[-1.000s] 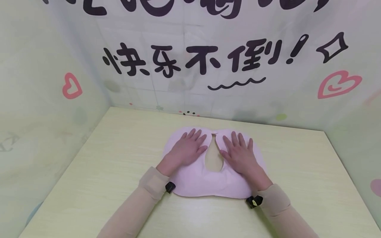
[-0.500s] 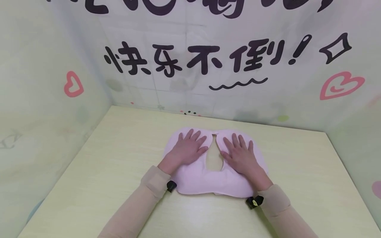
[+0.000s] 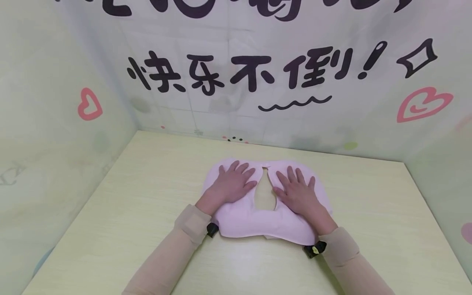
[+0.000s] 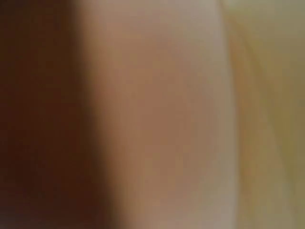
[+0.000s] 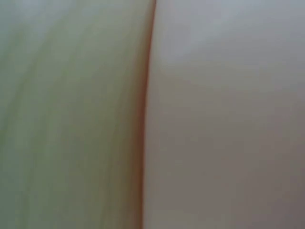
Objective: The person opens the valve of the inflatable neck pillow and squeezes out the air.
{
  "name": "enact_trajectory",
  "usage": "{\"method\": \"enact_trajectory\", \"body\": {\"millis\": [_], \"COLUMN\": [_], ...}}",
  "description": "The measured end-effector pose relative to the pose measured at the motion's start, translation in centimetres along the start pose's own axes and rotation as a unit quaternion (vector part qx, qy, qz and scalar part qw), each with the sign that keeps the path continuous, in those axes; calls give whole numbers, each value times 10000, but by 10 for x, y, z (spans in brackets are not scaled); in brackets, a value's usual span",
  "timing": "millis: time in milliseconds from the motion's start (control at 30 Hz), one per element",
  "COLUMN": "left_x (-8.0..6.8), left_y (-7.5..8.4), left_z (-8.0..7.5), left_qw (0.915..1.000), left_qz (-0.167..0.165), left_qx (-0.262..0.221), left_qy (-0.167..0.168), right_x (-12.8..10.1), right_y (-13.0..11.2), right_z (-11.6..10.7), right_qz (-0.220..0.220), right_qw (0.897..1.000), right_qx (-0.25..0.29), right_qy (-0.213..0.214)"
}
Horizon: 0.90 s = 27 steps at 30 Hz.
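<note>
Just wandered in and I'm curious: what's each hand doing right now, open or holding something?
Left hand: open, fingers spread, lying on the pink cushion.
Right hand: open, fingers spread, lying on the same cushion.

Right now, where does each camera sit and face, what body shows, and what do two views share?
Head: on the head, facing forward and down at a pink cushion; left hand, right hand and sleeves show.
Left wrist: worn there, facing something close, blurred; no body part identifiable.
Right wrist: likewise.
Shared: head and right wrist probably show cushion and table.
</note>
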<state>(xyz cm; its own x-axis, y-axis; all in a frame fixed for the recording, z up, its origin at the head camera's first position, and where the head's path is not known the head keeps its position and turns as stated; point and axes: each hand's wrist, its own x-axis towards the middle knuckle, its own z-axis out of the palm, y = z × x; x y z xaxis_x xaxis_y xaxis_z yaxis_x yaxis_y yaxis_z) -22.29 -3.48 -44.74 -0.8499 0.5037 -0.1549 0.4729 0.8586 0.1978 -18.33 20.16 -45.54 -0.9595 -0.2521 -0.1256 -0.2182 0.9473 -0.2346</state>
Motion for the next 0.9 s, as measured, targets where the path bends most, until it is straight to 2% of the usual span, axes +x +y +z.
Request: {"method": "enact_trajectory", "body": {"millis": [167,900], "left_x": [0,-1], "left_y": [-1,-1], "left_z": [0,-4], "left_qw": [9999,9998], "left_qz": [-34,65], "left_qx": [-10,17], "left_qy": [-130,-197], "right_x": [0,0], "right_y": [1,4], "right_z": [2,2], "right_qz": [57,23], "right_qw": [10000,9995], "right_qx": [5,310], "right_qy": [-22,-104]}}
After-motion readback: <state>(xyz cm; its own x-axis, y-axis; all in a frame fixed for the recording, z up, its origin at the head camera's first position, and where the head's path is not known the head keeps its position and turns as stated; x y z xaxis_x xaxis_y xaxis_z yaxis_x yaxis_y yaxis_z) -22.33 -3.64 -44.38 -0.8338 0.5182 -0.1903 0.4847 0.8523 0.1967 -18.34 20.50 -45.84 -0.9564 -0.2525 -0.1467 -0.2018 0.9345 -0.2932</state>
